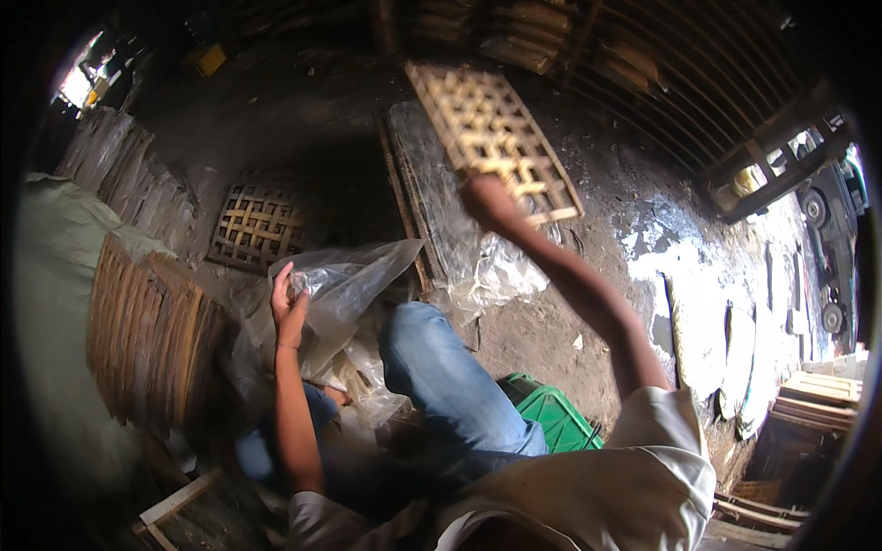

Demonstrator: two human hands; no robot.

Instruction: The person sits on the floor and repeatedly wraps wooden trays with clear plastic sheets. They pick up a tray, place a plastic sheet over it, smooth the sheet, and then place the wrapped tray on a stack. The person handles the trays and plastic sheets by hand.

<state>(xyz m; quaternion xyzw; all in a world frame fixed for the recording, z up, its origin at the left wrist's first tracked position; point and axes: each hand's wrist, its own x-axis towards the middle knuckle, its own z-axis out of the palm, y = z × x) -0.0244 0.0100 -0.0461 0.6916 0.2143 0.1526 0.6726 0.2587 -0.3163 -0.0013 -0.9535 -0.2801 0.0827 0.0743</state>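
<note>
Bamboo | gripping lattice panel (503,161) above floor (560,358) with closed fingers of right hand (490,200) | touching plastic sheet (354,285) with half-open left hand (289,312), cannot tell if pinching | mid-handling, with second panel (262,220) unheld below

Blur softens the right grip (490,197) and the woven bamboo panel (496,119), so single fingers cannot be made out. Whether the left grip (289,310) pinches the clear plastic sheet (363,275) or only touches it cannot be told. The denim-clad leg (459,381) hides part of the green crate (551,418). Shadow swallows the right side of a second woven panel (253,225). The picture's lower edge cuts off a wooden frame (179,496); the dark rim crops a vehicle (831,239).
</note>
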